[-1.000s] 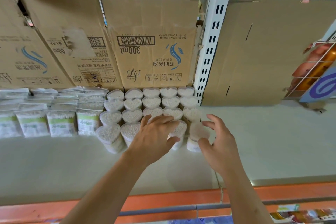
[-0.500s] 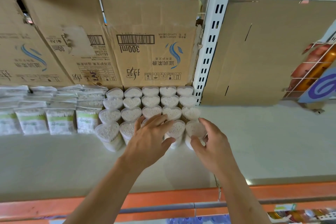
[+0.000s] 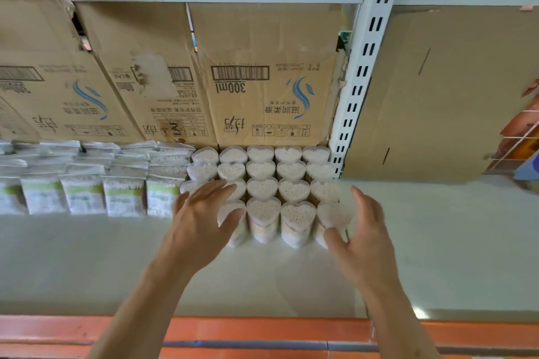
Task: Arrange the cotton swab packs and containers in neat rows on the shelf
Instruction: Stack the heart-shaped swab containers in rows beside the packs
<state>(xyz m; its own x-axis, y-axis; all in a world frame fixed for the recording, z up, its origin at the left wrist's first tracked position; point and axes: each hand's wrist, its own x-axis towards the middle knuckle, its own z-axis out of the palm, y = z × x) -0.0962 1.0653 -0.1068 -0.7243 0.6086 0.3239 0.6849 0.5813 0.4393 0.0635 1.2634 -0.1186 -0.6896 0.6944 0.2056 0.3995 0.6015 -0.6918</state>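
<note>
Several clear heart-shaped containers of cotton swabs stand in tight rows on the white shelf, against the cardboard at the back. To their left, several flat swab packs with green labels stand in rows. My left hand lies with straight fingers over the front-left containers, hiding the one beneath it. My right hand is spread beside the front-right container, thumb at its base, fingers apart from it.
Brown cardboard boxes line the back of the shelf. A white slotted upright stands just right of the containers. An orange rail runs along the shelf's front edge. A wire rack with orange goods hangs at far right.
The front-row containers have been pushed back into line with the others. My left hand has slid left over the front-left corner; my right hand has let go of the front-right container and spread out.
</note>
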